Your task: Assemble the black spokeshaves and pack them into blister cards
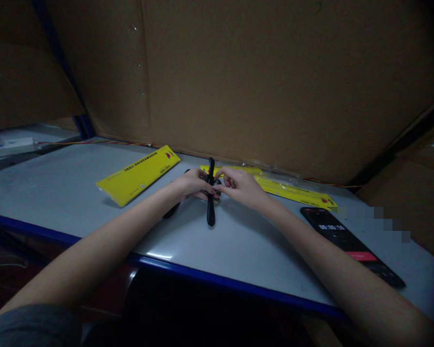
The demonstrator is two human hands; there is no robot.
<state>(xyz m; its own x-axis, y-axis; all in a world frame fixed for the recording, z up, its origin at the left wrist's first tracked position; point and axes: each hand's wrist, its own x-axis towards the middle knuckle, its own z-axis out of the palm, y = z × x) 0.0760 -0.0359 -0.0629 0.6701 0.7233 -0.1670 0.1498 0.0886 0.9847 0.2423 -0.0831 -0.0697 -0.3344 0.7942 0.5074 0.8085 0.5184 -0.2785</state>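
Observation:
A black spokeshave (210,212) stands across the middle of the table, its two handles pointing away from me and toward me. My left hand (194,183) is closed around its centre from the left. From the right, my right hand (237,185) has thumb and forefinger pinched at the small parts on the tool's centre; what exactly lies between those fingertips is too small to make out. A second black handled tool (171,212) lies under my left wrist, mostly covered by it.
A yellow card package (139,176) lettered "woodworking tool" lies at the left. More yellow packages (296,193) in clear plastic are behind my right hand. A phone (350,246) running a timer lies at the right. A cardboard wall (238,86) closes off the back.

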